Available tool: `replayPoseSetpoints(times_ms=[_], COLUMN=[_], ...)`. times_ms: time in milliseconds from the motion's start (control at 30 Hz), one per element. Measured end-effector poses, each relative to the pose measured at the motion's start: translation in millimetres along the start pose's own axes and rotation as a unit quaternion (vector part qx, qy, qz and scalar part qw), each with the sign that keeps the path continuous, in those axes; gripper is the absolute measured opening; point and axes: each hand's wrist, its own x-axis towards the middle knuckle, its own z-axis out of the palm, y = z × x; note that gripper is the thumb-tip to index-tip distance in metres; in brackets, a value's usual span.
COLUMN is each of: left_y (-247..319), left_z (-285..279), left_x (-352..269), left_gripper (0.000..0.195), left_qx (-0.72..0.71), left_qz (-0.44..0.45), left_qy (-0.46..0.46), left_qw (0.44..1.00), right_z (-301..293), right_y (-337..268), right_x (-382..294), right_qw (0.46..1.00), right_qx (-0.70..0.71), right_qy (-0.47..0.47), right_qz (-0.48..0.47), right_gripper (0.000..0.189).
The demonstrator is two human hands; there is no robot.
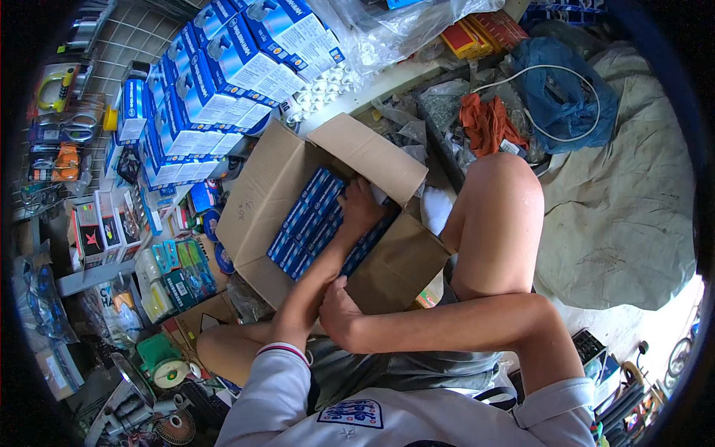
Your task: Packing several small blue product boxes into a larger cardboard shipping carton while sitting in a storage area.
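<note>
An open cardboard box (391, 274) stands before me with its flaps spread, holding rows of small blue printed cartons (304, 223). My left hand (363, 205) reaches inside, at the far right part of the rows; its fingers are bent down over the cartons, and what they grip is hidden. Nearer my body, my right hand (338, 310) rests with bent fingers beside my left forearm, by the near edge of the box. Its palm is hidden.
Larger blue and white cartons (212, 84) are stacked at the far left. Packaged goods (179, 274) crowd the left side. A blue plastic bag (564, 95) and an orange cloth (486, 123) lie at the far right, near a greyish cover (614, 195). My bent knee flanks the box.
</note>
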Motion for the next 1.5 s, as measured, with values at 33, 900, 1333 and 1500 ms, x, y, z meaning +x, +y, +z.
replayPoseSetpoints(times_ms=[33,900,1333,1500], left_y=[9.2,-20.0,4.3,25.4], left_z=[-6.1,-13.0,-237.9,-382.0], left_x=[-8.0,-45.5,-116.4,-91.0], left_gripper=[0.102,0.098,0.021,0.023], left_qx=[0.024,-0.082,-0.153,0.036], left_qz=[-0.085,-0.02,0.057,0.183], left_qy=[-0.021,-0.051,0.349,0.477], left_qw=[0.996,0.995,0.923,0.859], right_z=[0.3,16.6,24.1,49.2], right_y=[-3.0,-24.0,-24.1,-19.6], right_x=[2.9,-10.6,17.1,18.7], right_qw=[0.999,0.998,0.997,0.996], right_qx=[0.019,-0.039,-0.073,-0.053], right_qy=[-0.047,-0.034,-0.012,-0.047], right_qz=[-0.005,-0.039,-0.033,-0.062], right_gripper=[0.05,0.042,0.039,0.034])
